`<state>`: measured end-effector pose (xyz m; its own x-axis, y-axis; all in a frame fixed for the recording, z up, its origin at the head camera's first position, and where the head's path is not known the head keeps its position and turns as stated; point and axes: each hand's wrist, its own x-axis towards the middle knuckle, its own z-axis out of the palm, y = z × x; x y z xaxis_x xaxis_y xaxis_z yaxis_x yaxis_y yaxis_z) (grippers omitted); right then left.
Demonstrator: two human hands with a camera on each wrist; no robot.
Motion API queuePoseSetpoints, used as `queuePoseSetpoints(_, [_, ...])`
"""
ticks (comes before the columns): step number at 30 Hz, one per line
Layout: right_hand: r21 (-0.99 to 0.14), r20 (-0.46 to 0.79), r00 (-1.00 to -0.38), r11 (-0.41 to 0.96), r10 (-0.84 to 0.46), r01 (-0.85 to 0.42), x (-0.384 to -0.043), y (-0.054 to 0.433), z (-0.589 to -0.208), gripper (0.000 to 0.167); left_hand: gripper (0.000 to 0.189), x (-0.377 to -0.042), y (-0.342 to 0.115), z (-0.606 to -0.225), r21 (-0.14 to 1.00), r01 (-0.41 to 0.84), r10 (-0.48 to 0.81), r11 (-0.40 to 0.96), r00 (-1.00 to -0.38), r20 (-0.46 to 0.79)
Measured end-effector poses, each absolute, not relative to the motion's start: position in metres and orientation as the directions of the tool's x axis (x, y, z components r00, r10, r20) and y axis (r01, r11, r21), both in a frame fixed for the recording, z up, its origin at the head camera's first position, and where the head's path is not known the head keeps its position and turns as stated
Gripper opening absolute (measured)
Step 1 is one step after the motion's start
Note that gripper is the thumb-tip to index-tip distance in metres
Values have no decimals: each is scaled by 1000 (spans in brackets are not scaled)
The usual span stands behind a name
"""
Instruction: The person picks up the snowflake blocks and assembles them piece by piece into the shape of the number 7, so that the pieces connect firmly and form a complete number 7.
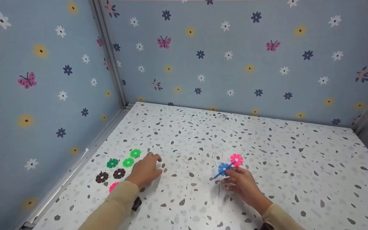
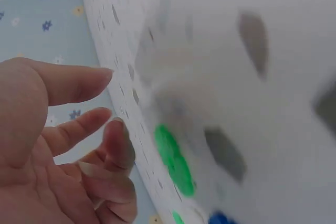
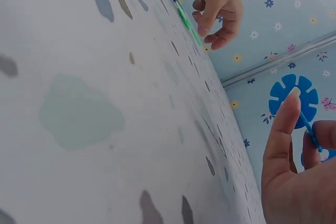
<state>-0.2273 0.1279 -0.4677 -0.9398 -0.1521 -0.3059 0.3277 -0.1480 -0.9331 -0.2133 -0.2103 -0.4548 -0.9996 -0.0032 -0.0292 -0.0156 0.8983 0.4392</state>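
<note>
In the right hand (image 1: 244,187) I am pinching a blue notched plastic disc (image 1: 221,167), with a second blue disc (image 1: 217,176) edge-on against it, well in from the left edge of the white speckled surface (image 1: 184,134). A pink notched disc (image 1: 237,156) is showing just beside them; I cannot tell whether it is joined on. I am holding the left hand (image 1: 145,171) relaxed, fingers loosely bent, near two light green plastic discs (image 1: 133,155). A dark green disc (image 1: 110,165) and two dark brown discs (image 1: 116,175) are lying nearer the left edge.

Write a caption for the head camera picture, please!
Blue discs in the right hand, green discs beside the empty left hand.
</note>
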Motion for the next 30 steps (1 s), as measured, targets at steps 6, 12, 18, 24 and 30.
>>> queuePoseSetpoints(6, [-937,-289,-937,-142,-195,319,-227,130,-468,14,50,-210,-233,-453,399,-75,-33,914,-993,-111])
queuePoseSetpoints(12, [-937,-285,-935,-146,-211,319,-227,131,-468,14,59,-205,-250,-448,384,-94,-40,919,-989,-145])
queuePoseSetpoints(18, [-937,-284,-934,-142,-219,318,-227,132,-469,15,52,-203,-256,-450,425,-101,-41,899,-988,-148])
queuePoseSetpoints(24, [-936,-297,-932,-127,-207,327,-228,128,-468,17,40,-200,-258,-450,460,-109,-42,881,-987,-155])
queuePoseSetpoints(30, [-939,-297,-932,-115,-209,325,-228,124,-467,15,35,-198,-255,-452,505,-74,-16,860,-993,-118])
